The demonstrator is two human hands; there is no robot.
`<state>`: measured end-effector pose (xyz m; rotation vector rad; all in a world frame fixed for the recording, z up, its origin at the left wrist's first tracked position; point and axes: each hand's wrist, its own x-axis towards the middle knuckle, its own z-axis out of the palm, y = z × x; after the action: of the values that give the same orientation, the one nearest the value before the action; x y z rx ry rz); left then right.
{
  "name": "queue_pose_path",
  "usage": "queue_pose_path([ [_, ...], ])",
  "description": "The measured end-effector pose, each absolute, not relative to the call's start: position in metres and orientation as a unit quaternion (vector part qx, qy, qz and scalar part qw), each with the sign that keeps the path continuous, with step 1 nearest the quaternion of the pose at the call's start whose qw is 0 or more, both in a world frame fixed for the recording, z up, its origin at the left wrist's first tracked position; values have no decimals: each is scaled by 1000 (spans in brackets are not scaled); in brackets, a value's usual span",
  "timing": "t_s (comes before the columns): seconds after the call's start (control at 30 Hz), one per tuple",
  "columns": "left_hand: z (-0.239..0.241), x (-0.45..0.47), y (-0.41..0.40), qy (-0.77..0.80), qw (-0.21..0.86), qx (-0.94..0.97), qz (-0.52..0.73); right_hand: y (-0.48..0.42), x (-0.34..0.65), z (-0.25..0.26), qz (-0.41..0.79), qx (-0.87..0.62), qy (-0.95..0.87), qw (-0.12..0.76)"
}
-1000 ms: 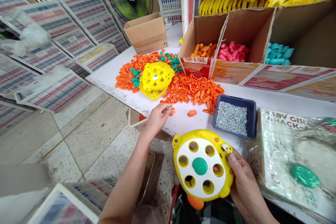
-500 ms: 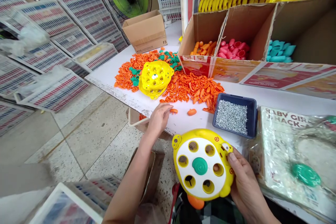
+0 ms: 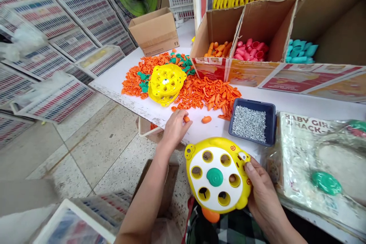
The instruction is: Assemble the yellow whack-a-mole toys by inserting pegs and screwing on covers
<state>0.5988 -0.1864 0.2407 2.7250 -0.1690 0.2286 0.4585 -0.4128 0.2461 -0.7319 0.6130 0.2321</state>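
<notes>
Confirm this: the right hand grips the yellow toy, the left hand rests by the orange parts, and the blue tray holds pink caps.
Wrong contents: the blue tray holds small silver fasteners, as the head view shows. The rest stands: the right hand grips the yellow toy, and the left hand rests by the orange parts.

Right hand (image 3: pixel 264 190) holds yellow toy (image 3: pixel 214 160), left hand (image 3: pixel 175 129) touches orange piece (image 3: pixel 186 119)
</notes>
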Motion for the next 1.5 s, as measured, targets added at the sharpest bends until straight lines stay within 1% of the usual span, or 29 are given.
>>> queue_pose_path([
  [0.2, 236, 589, -167, -84, 227, 966, 87, -413, 459, 249, 124, -351, 287, 883],
  [0.37, 234, 588, -167, -76, 241, 961, 114, -413, 459, 249, 121, -351, 286, 883],
  [0.8, 230, 586, -167, -49, 252, 959, 120, -413, 460, 247, 116, -361, 289, 879],
  [0.97, 231, 584, -174, -53, 256, 959, 111, -416, 459, 244, 130, -376, 281, 873],
  [1.3, 226, 599, -210, -95, 258, 956, 106, -414, 460, 244, 119, -367, 284, 878],
  [1.5, 230, 605, -218, -116, 272, 951, 92, -413, 460, 244, 112, -362, 282, 881],
])
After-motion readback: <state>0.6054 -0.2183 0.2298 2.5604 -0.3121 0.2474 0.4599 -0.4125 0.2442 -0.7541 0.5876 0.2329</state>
